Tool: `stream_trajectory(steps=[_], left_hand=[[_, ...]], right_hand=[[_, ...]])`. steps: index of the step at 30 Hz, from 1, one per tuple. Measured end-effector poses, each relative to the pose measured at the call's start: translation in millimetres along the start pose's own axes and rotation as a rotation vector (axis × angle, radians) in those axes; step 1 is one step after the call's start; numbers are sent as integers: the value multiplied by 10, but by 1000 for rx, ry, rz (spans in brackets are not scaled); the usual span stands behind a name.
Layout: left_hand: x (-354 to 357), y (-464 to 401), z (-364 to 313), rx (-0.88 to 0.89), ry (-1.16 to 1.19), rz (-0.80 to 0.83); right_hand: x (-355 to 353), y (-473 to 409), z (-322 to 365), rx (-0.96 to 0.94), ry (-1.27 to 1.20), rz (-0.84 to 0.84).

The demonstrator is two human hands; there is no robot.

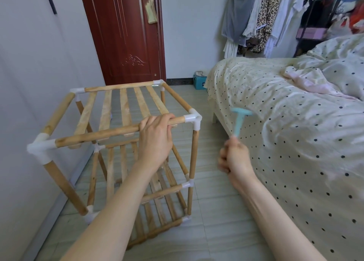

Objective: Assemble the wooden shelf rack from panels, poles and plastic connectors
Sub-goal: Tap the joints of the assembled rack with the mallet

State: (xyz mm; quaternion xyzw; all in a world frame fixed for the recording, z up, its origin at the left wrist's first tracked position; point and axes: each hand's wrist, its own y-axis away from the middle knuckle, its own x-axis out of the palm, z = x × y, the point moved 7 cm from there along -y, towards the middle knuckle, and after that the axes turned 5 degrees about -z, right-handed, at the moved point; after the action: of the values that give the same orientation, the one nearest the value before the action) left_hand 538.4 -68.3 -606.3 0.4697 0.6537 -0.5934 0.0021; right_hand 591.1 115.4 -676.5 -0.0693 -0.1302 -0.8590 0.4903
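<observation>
- Head view: the left hand (155, 140) is reaching up from the lower centre of the frame, its forearm running diagonally, and its fingers are curling over the front top pole (110, 135) of the rack (122, 142), gripping it near the right front connector (194, 119).
- The rack is standing on the tiled floor (212, 211) at centre left, beside the white wall (29, 83), with slatted shelves showing at three levels.
- The right hand (235, 158) is hovering at centre right, well apart from the rack, its fingers closing round the handle of a small blue hammer (239, 120) whose head is pointing up.
- That hand and the hammer are blurring, so single fingers are hard to make out.
- The bed (295, 122) is filling the right side, cut off by the frame edge.
- The left forearm is hiding part of the lower shelves.
</observation>
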Motion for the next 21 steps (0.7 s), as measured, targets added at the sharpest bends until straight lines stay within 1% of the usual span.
stream_trajectory(steps=[2,3,4,6,7,8,9,10,11,13,14,16,18,19,20,21], left_hand=[[41,69,-28,80,-97,14],[74,132,-31,124,-160,30],[106,215,-28,166,-216,52],[179,410,3,263,-293,102],[241,522,38,315,-320,155],[333,650,99,355,-342,239],[452,799,189,368,-358,359],[576,959,313,345,-361,476],[710,1130,476,269,-349,599],[933,1472,808,27,-331,795],[1026,1655,933,-66,-325,855],[1171,2002,1095,-168,-327,966],[1256,2190,1181,-220,-331,1007],[1275,2223,1198,-222,-344,1010],[1287,2235,1206,-222,-353,1016],[1296,2234,1212,-225,-357,1022]], right_hand=[[42,44,-277,55,155,185],[-25,63,-383,81,168,200],[-129,63,-464,114,146,164],[-361,49,-644,162,83,35],[-448,55,-764,194,81,-13],[-508,70,-899,228,113,-33],[-544,80,-1050,253,166,-28],[-555,85,-1220,283,221,7],[-539,110,-1384,321,273,58],[-514,142,-1604,371,326,125],[-528,101,-1633,351,294,89],[-644,-46,-1579,261,126,-127],[-761,-154,-1547,181,-55,-359],[-750,-201,-1618,186,-82,-398],[-670,-213,-1729,233,-64,-354],[-529,-192,-1876,313,4,-246]])
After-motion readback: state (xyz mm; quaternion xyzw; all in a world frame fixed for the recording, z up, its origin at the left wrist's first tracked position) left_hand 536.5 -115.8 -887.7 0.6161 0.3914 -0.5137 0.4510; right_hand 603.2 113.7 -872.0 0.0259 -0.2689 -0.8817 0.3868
